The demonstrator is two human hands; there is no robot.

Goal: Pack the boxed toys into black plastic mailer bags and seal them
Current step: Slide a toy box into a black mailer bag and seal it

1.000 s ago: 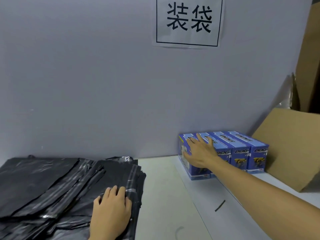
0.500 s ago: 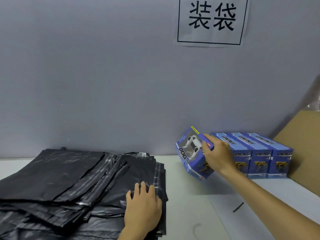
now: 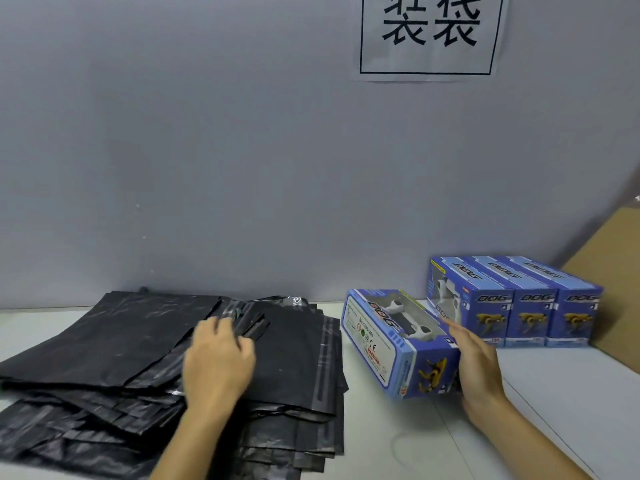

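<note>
A pile of black plastic mailer bags (image 3: 131,348) lies on the left of the white table. My left hand (image 3: 218,358) rests on top of the pile, fingers curled at the edge of an upper bag near its adhesive strip. My right hand (image 3: 479,365) holds a blue boxed toy dog (image 3: 391,344) by its right side, tilted on its side just right of the pile and low over the table. Three more blue toy boxes (image 3: 519,303) stand upright in a row against the back wall at the right.
A grey wall (image 3: 242,168) closes the back of the white table (image 3: 554,410), with a paper sign (image 3: 429,36) stuck on it. A brown cardboard sheet (image 3: 616,282) leans at the far right beside the boxes.
My right hand has carried one toy box away from the row, toward me and the bags, and laid it over on its side. My left hand slid farther up the bag pile.
</note>
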